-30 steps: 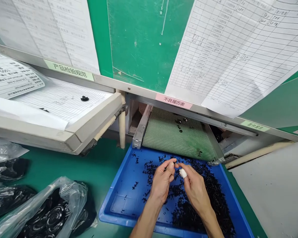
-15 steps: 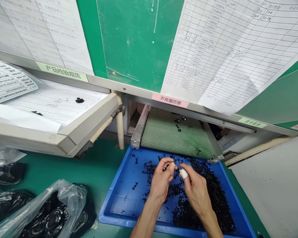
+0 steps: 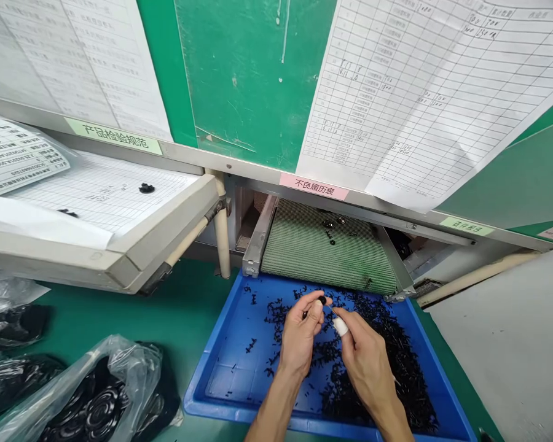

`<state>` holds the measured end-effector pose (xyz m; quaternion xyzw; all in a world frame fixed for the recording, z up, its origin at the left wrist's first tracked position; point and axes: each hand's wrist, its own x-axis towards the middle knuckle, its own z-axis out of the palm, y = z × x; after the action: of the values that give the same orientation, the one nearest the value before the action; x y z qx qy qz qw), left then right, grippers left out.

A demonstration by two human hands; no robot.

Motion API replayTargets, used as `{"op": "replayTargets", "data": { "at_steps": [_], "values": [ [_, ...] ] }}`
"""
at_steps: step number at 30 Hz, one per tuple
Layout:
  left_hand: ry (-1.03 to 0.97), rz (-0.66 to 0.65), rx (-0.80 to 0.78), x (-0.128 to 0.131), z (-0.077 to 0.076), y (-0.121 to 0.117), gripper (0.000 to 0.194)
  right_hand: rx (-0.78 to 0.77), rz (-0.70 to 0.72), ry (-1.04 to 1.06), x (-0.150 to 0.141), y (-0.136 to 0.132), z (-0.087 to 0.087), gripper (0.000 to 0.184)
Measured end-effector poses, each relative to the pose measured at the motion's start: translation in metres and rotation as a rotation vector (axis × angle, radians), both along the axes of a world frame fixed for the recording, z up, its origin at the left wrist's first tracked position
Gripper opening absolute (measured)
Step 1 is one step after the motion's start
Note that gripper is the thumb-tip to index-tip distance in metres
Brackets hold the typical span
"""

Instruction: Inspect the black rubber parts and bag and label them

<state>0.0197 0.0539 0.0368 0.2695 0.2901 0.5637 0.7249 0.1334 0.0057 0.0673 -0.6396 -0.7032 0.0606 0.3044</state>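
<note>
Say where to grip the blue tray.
Grip the blue tray by its left rim, coming from the left: that raised edge is bare, while the mesh chute overhangs the far edge and the left hand, pinching a small black part, and the right hand reach over the near rim.

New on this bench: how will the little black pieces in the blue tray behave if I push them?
The black pieces look light, lying in a loose heap in the blue tray. They would probably slide and scatter on its smooth plastic, as strays lie apart. Being so thin, they may be hard to grip singly.
</note>
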Motion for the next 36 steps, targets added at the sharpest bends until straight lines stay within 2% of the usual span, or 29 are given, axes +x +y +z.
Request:
{"op": "replayTargets", "data": {
  "at_steps": [4,16,21,26,36],
  "values": [
    [0.006,-0.003,0.000,0.0000,-0.0008,-0.0002,0.031,0.007,-0.007,-0.041,-0.0023,0.0032,0.0008,0.041],
    [-0.198,-0.054,-0.065,-0.0027,0.0063,0.0011,0.025,0.021,-0.014,-0.014,-0.0009,0.0015,0.0003,0.040],
    [-0.153,-0.102,-0.045,-0.0019,0.0034,0.0012,0.032,0.008,-0.026,-0.008,-0.0002,0.0013,0.0027,0.039],
    [-0.127,-0.073,-0.107,-0.0024,0.0005,0.0022,0.029,0.000,-0.025,-0.005,-0.0006,0.0002,0.0009,0.039],
    [-0.206,-0.056,-0.133,-0.0024,0.0002,0.0051,0.033,0.032,-0.023,-0.017,-0.0035,-0.0015,0.0003,0.039]
  ]
}}
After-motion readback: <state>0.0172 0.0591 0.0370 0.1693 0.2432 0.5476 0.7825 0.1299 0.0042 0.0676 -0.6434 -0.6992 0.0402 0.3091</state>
